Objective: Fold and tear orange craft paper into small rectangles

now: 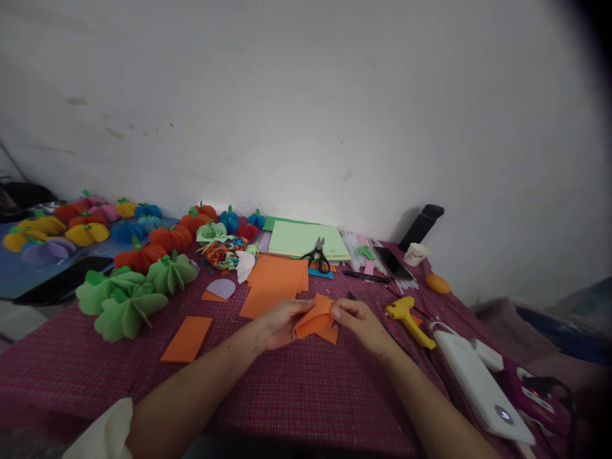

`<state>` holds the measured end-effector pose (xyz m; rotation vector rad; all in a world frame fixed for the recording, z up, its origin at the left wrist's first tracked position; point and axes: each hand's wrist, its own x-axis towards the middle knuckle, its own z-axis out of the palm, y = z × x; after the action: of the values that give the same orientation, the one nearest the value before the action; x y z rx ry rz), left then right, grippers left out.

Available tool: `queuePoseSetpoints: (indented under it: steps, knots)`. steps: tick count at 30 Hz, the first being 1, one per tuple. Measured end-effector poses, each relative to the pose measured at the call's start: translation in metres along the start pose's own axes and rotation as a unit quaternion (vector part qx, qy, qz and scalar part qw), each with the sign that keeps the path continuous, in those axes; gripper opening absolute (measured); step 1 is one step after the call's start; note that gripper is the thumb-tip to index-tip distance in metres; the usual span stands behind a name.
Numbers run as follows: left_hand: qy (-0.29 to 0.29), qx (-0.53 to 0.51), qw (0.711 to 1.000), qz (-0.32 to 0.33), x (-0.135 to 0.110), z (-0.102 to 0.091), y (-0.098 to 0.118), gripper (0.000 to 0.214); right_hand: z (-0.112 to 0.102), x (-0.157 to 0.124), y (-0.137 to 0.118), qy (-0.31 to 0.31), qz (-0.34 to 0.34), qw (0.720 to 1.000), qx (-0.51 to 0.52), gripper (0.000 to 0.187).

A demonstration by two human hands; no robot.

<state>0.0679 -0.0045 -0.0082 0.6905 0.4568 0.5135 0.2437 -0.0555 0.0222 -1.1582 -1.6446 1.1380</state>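
Note:
Pieces of orange paper [315, 322], at least one of them folded, are held between my two hands above the tablecloth. My left hand [283, 324] grips their left edge, thumb on top. At the upper right edge, my right hand [359, 324] pinches the paper between thumb and fingers. Just beyond lie larger orange sheets [275, 280]. A stack of cut orange rectangles [187, 339] rests to the left of my left hand. Black-handled scissors [317, 255] lie on pale green sheets [306, 239] farther back. A yellow glue gun [410, 320] is right of my right hand.
Several finished paper pumpkins [129, 309] crowd the left side, near a heap of paper scraps [224, 253]. On the right are a phone [394, 263], a paper cup [415, 254], a white power bank [482, 382] and a purple power strip [533, 395]. A wall stands behind the table.

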Motion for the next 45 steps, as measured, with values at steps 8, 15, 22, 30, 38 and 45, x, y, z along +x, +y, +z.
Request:
queuePoseSetpoints:
  steps: [8,15,22,30,38,45]
  knots:
    - [-0.003,-0.023,1.000,-0.005,-0.003,0.001,0.002,0.019,0.001,0.000,-0.003,-0.045,0.016,0.999,0.024,0.022]
    - [0.019,0.026,0.998,0.044,0.002,0.003,-0.003,0.026,0.002,0.001,0.000,-0.029,0.043,0.998,0.026,0.027]
    - [0.078,0.300,0.934,0.179,0.003,0.002,-0.003,0.034,-0.003,0.003,0.007,0.026,0.083,0.994,0.061,0.039]
    - [0.088,0.586,0.764,0.253,-0.005,0.011,-0.005,0.032,0.004,0.007,0.015,0.051,0.090,0.993,0.048,0.030]
    - [0.074,0.611,0.754,0.232,-0.001,0.004,-0.008,0.031,0.006,0.007,0.018,0.030,0.099,0.993,-0.052,0.028]
    - [0.094,0.625,0.744,0.217,0.000,0.000,-0.007,0.034,-0.003,0.008,0.020,0.059,0.098,0.990,-0.084,0.028]
